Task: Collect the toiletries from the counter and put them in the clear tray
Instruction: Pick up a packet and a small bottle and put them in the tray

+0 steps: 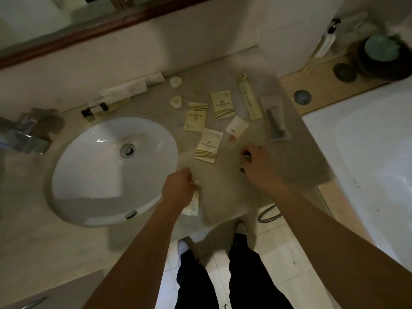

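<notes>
1. Toiletries: cream sachets (208, 145) with gold print, scattered on the surface (223, 188) right of the sink (89, 166).
2. Left hand (178, 186): fingers curled, holding a pale sachet (193, 202) near the surface's front edge.
3. Right hand (256, 163): fingers curled around a small dark item; item unclear.

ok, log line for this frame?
left hand: holds sachet | right hand: grips small dark item | three sachets on counter | tray: unseen

Dim bathroom, beige stone counter (66, 241), white oval sink (89, 175), wood-framed mirror (66, 39), white bathtub (367, 152), pale tiled floor (274, 253)
</notes>
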Tool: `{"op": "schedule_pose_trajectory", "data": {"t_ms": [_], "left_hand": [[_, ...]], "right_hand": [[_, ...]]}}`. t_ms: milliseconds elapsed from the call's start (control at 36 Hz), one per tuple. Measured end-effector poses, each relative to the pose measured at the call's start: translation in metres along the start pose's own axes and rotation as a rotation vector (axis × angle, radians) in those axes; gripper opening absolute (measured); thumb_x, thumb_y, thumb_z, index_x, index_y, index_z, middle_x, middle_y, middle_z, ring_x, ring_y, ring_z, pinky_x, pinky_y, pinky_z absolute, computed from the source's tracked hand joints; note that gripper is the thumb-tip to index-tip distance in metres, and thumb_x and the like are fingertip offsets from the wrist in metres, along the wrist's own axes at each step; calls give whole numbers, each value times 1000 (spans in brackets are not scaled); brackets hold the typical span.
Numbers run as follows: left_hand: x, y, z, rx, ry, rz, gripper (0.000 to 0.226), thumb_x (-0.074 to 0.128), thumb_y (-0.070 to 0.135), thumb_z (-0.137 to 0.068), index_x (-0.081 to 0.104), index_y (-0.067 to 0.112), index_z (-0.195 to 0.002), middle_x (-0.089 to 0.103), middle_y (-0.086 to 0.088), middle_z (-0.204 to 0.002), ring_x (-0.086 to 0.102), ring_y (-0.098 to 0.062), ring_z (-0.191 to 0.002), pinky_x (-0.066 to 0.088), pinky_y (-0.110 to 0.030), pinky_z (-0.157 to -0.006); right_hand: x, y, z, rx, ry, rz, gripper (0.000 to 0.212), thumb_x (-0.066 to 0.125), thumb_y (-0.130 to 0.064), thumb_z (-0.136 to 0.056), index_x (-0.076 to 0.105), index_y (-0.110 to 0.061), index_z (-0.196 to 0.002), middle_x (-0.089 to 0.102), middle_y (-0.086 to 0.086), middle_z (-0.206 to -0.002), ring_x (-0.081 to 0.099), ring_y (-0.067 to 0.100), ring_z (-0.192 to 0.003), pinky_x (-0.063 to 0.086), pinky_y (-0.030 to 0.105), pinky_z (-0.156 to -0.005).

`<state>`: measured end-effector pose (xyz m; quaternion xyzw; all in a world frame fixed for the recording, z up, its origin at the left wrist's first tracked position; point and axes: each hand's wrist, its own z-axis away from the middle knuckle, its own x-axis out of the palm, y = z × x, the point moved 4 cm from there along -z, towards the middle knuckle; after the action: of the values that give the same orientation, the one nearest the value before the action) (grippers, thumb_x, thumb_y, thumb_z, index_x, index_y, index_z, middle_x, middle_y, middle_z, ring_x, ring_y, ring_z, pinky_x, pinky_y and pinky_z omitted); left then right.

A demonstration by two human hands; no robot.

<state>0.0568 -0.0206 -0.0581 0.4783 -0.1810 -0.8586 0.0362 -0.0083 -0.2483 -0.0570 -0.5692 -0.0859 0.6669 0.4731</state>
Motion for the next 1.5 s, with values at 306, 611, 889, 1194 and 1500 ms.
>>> {"op": "schedule_pose_trajectory", "data": {"t_ms": [306,611,889,1194,1500], "left_hand": [[-74,-101,28,-211,244,422,28,71,30,-86,61,16,-109,64,-1,-98,61,-16,-72,44,-22,-58],[-152,-288,87,-337,560,682,30,64,30,-90,52,12,-68,55,-6,-66,53,-25,-63,43,-35,-60],[-214,-423,143,-473,621,1015,7,54,13,-97,54,9,-91,66,-11,-82,65,-21,-59,46,-20,-38],[-260,-522,153,-591,776,1181,14,51,1,-90,58,10,-98,69,-22,-99,73,-33,-70,55,-28,-47],[-274,-618,122,-799,871,984,11,57,13,-88,58,24,-87,68,-7,-91,71,-27,-76,61,-47,-63]], "right_hand": [[71,-128,18,-181,-152,-171,19,54,-5,-89,38,-13,-94,49,2,-87,50,5,-64,39,10,-46],[211,-275,64,-285,-302,-169,69,76,-19,-78,38,-31,-136,55,-13,-97,62,3,-76,43,19,-61],[322,-392,103,-309,-390,-277,32,75,-20,-78,57,-29,-103,58,-12,-95,64,23,-79,58,49,-72],[401,-492,97,-399,-473,-204,23,77,-22,-77,61,-14,-92,61,2,-84,55,16,-73,43,29,-65],[486,-552,83,-525,-586,-20,16,75,-22,-77,63,-18,-87,58,-8,-78,53,7,-69,36,15,-56]]}}
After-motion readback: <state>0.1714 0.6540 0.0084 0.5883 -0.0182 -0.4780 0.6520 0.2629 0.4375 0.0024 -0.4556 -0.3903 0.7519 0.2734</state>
